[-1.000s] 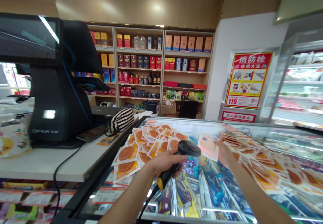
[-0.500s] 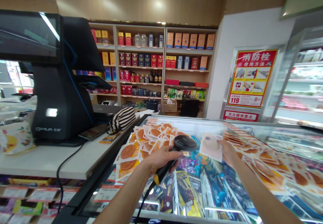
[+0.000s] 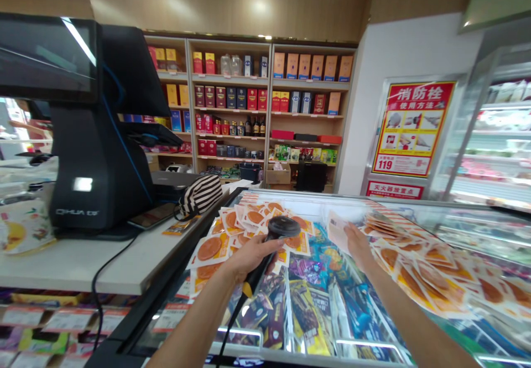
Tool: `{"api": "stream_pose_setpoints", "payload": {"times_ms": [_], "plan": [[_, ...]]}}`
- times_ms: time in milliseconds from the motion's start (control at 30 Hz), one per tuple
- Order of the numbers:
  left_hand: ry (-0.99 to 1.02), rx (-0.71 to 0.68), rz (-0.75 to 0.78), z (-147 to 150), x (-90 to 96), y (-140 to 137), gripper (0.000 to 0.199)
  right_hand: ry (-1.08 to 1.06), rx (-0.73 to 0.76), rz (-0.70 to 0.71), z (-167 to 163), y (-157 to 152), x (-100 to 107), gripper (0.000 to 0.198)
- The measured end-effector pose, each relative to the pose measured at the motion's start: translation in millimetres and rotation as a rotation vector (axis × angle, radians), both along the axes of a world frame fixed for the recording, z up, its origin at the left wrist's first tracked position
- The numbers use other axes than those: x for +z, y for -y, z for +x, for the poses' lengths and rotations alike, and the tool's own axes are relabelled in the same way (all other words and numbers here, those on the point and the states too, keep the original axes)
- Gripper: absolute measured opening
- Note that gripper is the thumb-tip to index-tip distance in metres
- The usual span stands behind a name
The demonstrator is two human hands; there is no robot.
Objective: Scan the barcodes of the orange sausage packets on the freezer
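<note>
My left hand point(image 3: 254, 258) is wrapped round the handle of a black corded barcode scanner point(image 3: 284, 226), its head pointing away from me. My right hand point(image 3: 357, 246) pinches a flat whitish packet point(image 3: 338, 232), tilted and somewhat blurred. Both hands are above the glass top of a chest freezer point(image 3: 319, 197). Left of the scanner, flat packets with round orange-brown slices point(image 3: 210, 249) lie spread on the glass. More such packets point(image 3: 431, 276) lie in overlapping rows to the right of my right hand. Colourful wrapped packs point(image 3: 309, 315) fill wire baskets under the glass.
A black checkout terminal point(image 3: 103, 157) stands on the white counter point(image 3: 120, 271) at left, near a striped pouch point(image 3: 202, 193) and a phone point(image 3: 152, 216). Shelves of boxes and bottles point(image 3: 232, 99) line the back wall. A red poster point(image 3: 415, 127) hangs at right.
The scanner in my left hand has moved left and slightly up. My right hand has shifted left a little, and the packet has turned more edge-on.
</note>
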State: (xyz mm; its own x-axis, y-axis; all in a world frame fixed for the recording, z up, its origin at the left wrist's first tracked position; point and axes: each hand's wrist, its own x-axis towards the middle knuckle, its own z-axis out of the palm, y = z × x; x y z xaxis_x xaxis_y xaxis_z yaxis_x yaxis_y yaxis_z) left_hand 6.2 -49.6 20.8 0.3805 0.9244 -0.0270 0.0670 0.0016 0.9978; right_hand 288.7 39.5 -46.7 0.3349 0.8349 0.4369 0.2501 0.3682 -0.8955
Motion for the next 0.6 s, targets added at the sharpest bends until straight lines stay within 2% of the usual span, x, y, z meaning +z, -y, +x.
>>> {"api": "stream_pose_setpoints", "payload": {"times_ms": [67,300,433,600], "plan": [[-0.043,0.111,0.020,-14.1,-3.0,-1.7,0.034,0.102,-0.009,0.052,-17.1,-3.6,-5.8,0.039],[0.021,0.383,-0.050,-66.6,-11.4,3.4,0.036,0.368,0.187,0.145,-78.9,-17.3,-32.9,0.041],[0.079,0.404,-0.053,-80.5,-10.6,12.4,0.036,0.536,0.248,0.139,-113.1,-22.0,-38.6,0.044],[0.097,0.424,-0.094,-73.1,-8.1,20.3,0.033,0.596,0.287,0.106,-131.6,-20.8,-33.6,0.051]]}}
